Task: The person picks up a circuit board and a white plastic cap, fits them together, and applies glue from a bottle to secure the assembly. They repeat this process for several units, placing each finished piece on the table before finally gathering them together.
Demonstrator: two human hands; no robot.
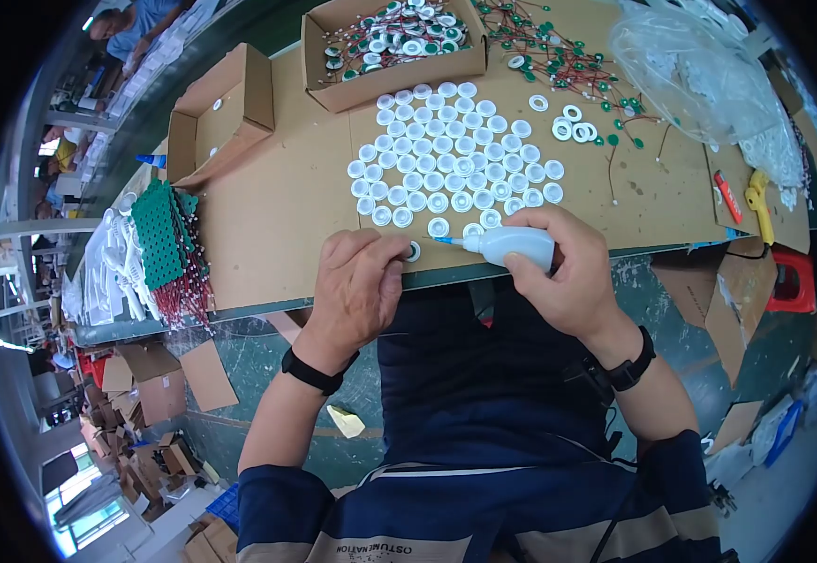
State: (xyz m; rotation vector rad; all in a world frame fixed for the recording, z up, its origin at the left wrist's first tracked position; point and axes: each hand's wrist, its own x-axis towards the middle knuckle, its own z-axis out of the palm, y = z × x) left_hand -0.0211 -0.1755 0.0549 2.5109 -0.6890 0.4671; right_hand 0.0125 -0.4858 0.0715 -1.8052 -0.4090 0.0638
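My right hand is wrapped round a white squeeze bottle, tilted almost flat, its thin blue nozzle pointing left. Close to that nozzle, my left hand is closed, with a small white round cap at its fingertips. The cap has a dark centre; the thumb and fingers partly hide it. Just beyond both hands, many white round caps lie in loose rows on the cardboard-covered table. Nearest to the nozzle are a few caps at the front of this group.
An open carton of wired discs stands at the back, with a smaller box left of it. Green wired discs and white rings lie back right. Stacked green boards sit left; a yellow glue gun and red cutter right.
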